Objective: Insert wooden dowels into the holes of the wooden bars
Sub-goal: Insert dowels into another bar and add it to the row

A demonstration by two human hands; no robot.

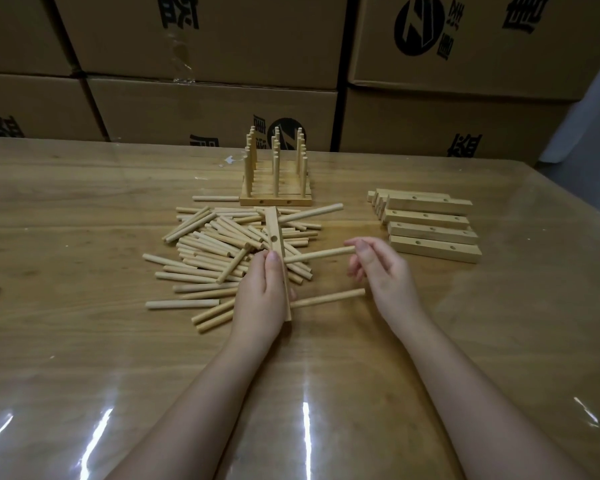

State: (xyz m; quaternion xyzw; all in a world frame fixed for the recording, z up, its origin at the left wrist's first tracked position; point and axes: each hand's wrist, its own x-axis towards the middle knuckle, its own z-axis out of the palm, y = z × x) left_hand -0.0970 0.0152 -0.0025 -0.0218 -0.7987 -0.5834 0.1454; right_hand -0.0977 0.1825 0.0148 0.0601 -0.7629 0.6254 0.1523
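From the head cam: left hand [260, 292] grips a wooden bar [278, 258] end-on over the middle of the bench [84, 358]. The right hand [381, 268] pinches the tip of a dowel [321, 254] whose other end meets the bar, and another dowel [326, 298] pokes out lower down. The loose dowel pile [215, 251] sits just left of the hands. Finished bars with upright dowels [276, 174] stand near the far edge, empty bars [430, 223] toward the right edge, and cardboard boxes [205, 109] are stacked behind
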